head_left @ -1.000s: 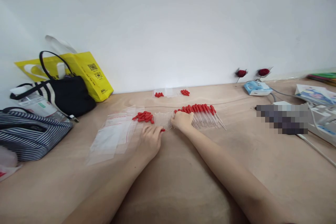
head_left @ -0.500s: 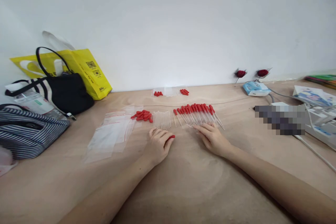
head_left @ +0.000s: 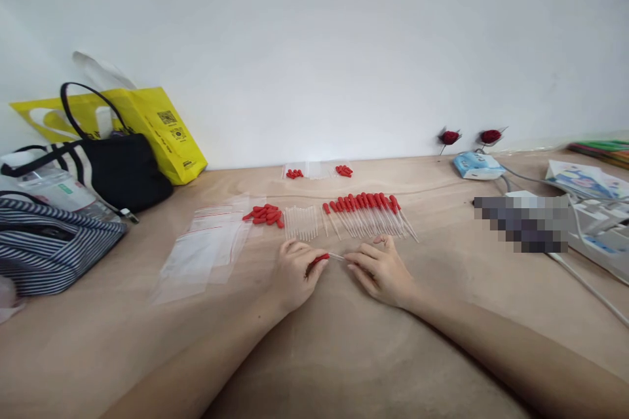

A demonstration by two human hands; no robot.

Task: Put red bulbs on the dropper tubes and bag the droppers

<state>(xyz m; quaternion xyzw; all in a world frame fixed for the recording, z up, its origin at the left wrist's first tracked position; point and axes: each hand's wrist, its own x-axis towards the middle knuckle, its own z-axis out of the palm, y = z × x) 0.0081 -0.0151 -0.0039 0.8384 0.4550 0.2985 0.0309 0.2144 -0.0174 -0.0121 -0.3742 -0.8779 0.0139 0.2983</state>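
My left hand (head_left: 301, 275) is closed around a red rubber bulb (head_left: 322, 256), whose end pokes out between thumb and fingers. Facing it, my right hand (head_left: 381, 272) pinches a thin clear dropper tube (head_left: 337, 256). The tube's left end meets the bulb's mouth; how deep it sits I cannot tell. Just beyond the hands lies a row of bare clear tubes (head_left: 301, 222). To their left is a pile of loose red bulbs (head_left: 265, 215). Droppers with red bulbs fitted (head_left: 366, 209) lie side by side to the right.
Clear zip bags (head_left: 201, 252) overlap on the left of the wooden table. Small bags with red bulbs (head_left: 295, 173) lie by the wall. A striped pouch (head_left: 59, 249), black bag (head_left: 128, 170) and yellow bag (head_left: 181, 150) stand left. A tissue pack (head_left: 477, 165) and power strip (head_left: 602, 242) are right.
My right hand has come left and nearer from the row of fitted droppers, and a clear tube now spans to the bulb. My left hand keeps its grip in nearly the same spot.
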